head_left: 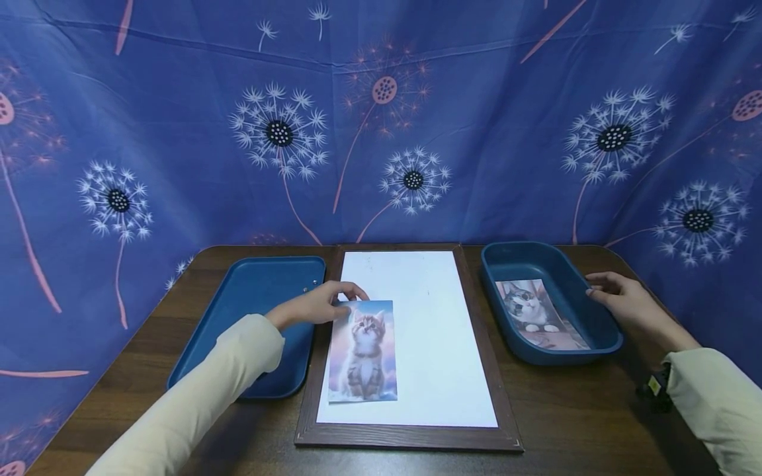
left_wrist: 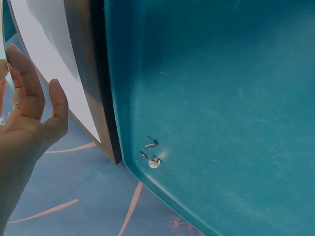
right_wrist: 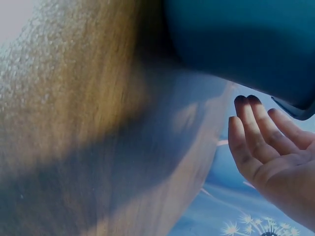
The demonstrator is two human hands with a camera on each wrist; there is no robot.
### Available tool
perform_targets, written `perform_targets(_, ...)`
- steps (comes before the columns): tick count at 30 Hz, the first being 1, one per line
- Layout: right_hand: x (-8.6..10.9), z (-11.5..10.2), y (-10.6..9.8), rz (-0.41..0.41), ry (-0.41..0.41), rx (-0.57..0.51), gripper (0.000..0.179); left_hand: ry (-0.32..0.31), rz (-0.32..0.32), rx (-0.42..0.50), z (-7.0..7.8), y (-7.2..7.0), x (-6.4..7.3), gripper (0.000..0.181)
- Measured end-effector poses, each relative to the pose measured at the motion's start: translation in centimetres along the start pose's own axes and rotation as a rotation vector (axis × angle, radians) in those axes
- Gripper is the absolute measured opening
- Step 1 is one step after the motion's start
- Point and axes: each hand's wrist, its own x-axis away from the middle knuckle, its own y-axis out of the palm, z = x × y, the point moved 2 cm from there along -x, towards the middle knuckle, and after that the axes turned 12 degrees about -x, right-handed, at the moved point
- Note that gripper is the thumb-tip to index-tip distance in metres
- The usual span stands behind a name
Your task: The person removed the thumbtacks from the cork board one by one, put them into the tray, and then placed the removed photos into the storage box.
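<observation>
My left hand [head_left: 314, 304] pinches the top left corner of a kitten photo print [head_left: 364, 357] over the left side of a framed whiteboard [head_left: 440, 350]. The photo shows a kitten sitting among pink and blue clouds; how much of it touches the board I cannot tell. My right hand [head_left: 631, 305] is at the right rim of a deep blue bin [head_left: 518, 258], its fingers loosely extended in the right wrist view. Another cat photo [head_left: 536, 314], of a grey-and-white cat, lies inside that bin.
Left of the whiteboard lies a shallow blue tray [head_left: 256, 291]. Several small shiny metal pieces [left_wrist: 153, 161] sit near its corner. Everything rests on a dark wooden table [head_left: 571, 410]. Behind hangs a blue dandelion-print cloth [head_left: 476, 119].
</observation>
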Motion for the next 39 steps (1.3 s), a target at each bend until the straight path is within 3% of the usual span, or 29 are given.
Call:
perform_targets(17, -0.2, 0.9, -0.3, -0.095, 0.066, -0.106, 0.057, -0.058, 0.007, -0.012, 0.6, -0.8, -1.4, 0.035)
perform_targets(31, -0.1, 0.7, -0.2, -0.100, 0.079, -0.135, 0.058, -0.044, 0.034, -0.002, 0.8, -1.4, -3.0, 0.034)
perform_targets(39, -0.2, 0.7, -0.2, -0.092, 0.079, -0.128, 0.058, -0.095, 0.043, -0.010, 1.3, -1.4, -4.2, 0.033)
